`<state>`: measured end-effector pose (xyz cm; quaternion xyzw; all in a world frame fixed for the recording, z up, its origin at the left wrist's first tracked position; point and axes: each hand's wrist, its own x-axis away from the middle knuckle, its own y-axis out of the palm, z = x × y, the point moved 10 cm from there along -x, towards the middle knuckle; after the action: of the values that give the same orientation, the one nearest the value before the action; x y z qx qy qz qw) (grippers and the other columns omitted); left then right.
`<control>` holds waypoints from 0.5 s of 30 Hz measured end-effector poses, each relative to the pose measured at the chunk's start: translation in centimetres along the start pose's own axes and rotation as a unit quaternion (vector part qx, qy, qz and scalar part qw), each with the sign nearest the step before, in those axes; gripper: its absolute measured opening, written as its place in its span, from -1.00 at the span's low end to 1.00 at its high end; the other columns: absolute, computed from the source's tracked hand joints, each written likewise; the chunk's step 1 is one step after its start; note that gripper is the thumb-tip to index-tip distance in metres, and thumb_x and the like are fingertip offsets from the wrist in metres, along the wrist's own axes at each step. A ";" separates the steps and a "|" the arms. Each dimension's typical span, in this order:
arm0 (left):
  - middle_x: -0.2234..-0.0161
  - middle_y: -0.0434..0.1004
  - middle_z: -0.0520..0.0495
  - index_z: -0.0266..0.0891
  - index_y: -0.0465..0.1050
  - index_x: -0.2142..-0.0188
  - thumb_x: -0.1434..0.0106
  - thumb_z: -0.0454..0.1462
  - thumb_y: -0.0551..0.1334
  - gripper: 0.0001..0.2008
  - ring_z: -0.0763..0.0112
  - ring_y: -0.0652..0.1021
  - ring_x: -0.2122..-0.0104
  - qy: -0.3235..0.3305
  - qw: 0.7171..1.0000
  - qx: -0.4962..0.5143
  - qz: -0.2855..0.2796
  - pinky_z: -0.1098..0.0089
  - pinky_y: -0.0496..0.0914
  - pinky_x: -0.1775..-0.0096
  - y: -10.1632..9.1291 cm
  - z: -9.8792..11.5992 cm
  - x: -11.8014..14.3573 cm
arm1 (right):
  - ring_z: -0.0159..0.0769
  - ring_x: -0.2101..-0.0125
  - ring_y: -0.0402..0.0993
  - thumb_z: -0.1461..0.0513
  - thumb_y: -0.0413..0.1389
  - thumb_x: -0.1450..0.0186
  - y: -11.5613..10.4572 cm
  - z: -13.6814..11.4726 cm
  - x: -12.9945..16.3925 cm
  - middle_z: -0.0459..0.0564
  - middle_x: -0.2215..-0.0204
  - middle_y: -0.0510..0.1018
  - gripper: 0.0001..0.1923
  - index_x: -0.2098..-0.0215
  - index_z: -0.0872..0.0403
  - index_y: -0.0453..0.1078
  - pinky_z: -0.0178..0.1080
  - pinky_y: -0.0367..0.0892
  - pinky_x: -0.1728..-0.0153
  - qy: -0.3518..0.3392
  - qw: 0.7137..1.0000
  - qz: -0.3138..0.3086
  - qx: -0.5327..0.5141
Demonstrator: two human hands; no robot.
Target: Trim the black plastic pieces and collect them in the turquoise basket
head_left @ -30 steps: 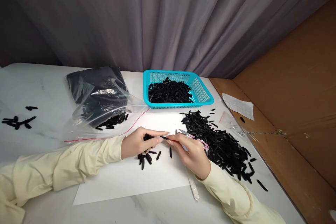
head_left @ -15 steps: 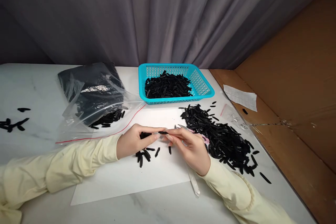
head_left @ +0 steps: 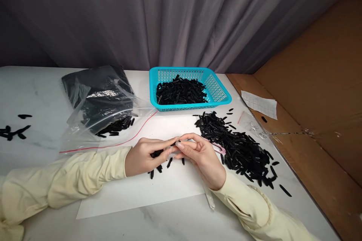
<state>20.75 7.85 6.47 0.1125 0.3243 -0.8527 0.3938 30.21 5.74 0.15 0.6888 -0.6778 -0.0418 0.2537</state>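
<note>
Between my two hands a small dark, elongated piece (head_left: 175, 143) is pinched, mostly covered by the fingertips. My left hand (head_left: 147, 154) is closed on its left end with thumb and fingers. At the other end, my right hand (head_left: 202, 156) grips it, thumb laid on top. Under and beside the hands, several similar black pieces (head_left: 160, 168) lie on a white sheet (head_left: 127, 196). Pink-handled scissors (head_left: 219, 148) lie just beyond my right hand, their blades hidden by it.
A blue basket (head_left: 223, 99) at the back holds many black pieces. A big loose heap (head_left: 240, 150) spreads to the right. On the left lies a clear zip bag (head_left: 82, 139) with black pieces at its mouth. A cardboard wall (head_left: 325, 83) borders the right side.
My right hand has turned slightly, its thumb now coming over the small piece and its index finger raised. My left hand has shifted slightly down, and the piece is more covered.
</note>
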 end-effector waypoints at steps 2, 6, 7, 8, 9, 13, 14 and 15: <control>0.36 0.61 -0.16 -0.37 0.39 -0.01 -0.21 -0.42 0.12 -0.64 0.45 0.58 0.48 0.017 1.000 -0.009 -0.004 0.55 0.47 0.40 0.1 0.4 0.1 | -0.30 0.39 0.56 0.20 0.25 -0.07 -0.1 0.2 0.0 -0.11 0.53 0.59 -0.79 0.38 0.08 0.34 -0.29 0.41 0.31 0.011 1.000 0.008 -0.018; 0.28 0.60 -0.21 -0.43 0.38 -0.01 -0.21 -0.41 0.12 -0.64 0.38 0.60 0.38 -0.007 1.000 -0.002 -0.003 0.52 0.48 0.32 0.0 -0.1 0.1 | -0.37 0.40 0.54 0.25 0.25 -0.06 -0.2 0.2 0.0 -0.11 0.53 0.58 -0.85 0.40 0.10 0.40 -0.37 0.37 0.37 0.022 0.999 0.008 -0.044; 0.26 0.59 -0.21 -0.43 0.38 -0.01 -0.21 -0.41 0.13 -0.64 0.36 0.60 0.34 -0.020 1.000 0.004 0.002 0.52 0.49 0.29 -0.1 -0.4 0.1 | -0.38 0.39 0.53 0.26 0.25 -0.07 -0.2 0.2 0.0 -0.10 0.51 0.59 -0.86 0.39 0.09 0.42 -0.38 0.36 0.37 0.024 0.999 0.004 -0.048; 0.24 0.59 -0.20 -0.42 0.39 -0.01 -0.21 -0.40 0.14 -0.64 0.35 0.60 0.30 -0.032 0.999 0.012 0.008 0.51 0.48 0.24 -0.3 -0.6 0.0 | -0.39 0.38 0.53 0.26 0.25 -0.07 -0.1 0.3 -0.1 -0.09 0.48 0.59 -0.86 0.38 0.09 0.44 -0.39 0.36 0.38 0.027 0.998 0.000 -0.052; 0.23 0.58 -0.18 -0.41 0.39 -0.01 -0.21 -0.40 0.14 -0.64 0.35 0.60 0.28 -0.043 0.999 0.020 0.012 0.51 0.48 0.21 -0.4 -0.8 0.0 | -0.39 0.36 0.52 0.27 0.25 -0.07 -0.1 0.4 -0.1 -0.08 0.46 0.59 -0.85 0.36 0.09 0.45 -0.39 0.35 0.38 0.031 0.998 -0.006 -0.057; 0.26 0.60 -0.07 -0.37 0.40 0.00 -0.20 -0.39 0.15 -0.65 0.37 0.60 0.33 -0.084 0.995 0.045 0.006 0.49 0.49 0.21 -0.5 -1.6 -0.2 | -0.42 0.34 0.49 0.28 0.27 -0.04 0.0 1.0 -0.1 -0.05 0.41 0.60 -0.78 0.30 0.11 0.50 -0.41 0.35 0.36 0.055 0.996 -0.020 -0.072; 0.26 0.60 -0.06 -0.37 0.40 0.01 -0.21 -0.38 0.15 -0.66 0.36 0.60 0.34 -0.096 0.994 0.045 0.002 0.48 0.50 0.23 -0.5 -1.8 -0.2 | -0.43 0.35 0.50 0.28 0.28 -0.03 0.0 1.1 -0.1 -0.05 0.41 0.61 -0.76 0.29 0.11 0.50 -0.40 0.35 0.32 0.058 0.996 -0.021 -0.070; 0.25 0.60 -0.05 -0.37 0.40 0.01 -0.21 -0.38 0.15 -0.66 0.35 0.60 0.34 -0.105 0.994 0.044 -0.002 0.47 0.51 0.24 -0.4 -1.9 -0.2 | -0.44 0.36 0.50 0.28 0.28 -0.02 0.0 1.1 -0.1 -0.05 0.41 0.61 -0.74 0.28 0.11 0.50 -0.39 0.36 0.27 0.056 0.996 -0.022 -0.067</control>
<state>20.43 9.40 5.27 0.0391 0.2436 -0.8740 0.4185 29.77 5.52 -0.78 0.6863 -0.6427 -0.0544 0.3360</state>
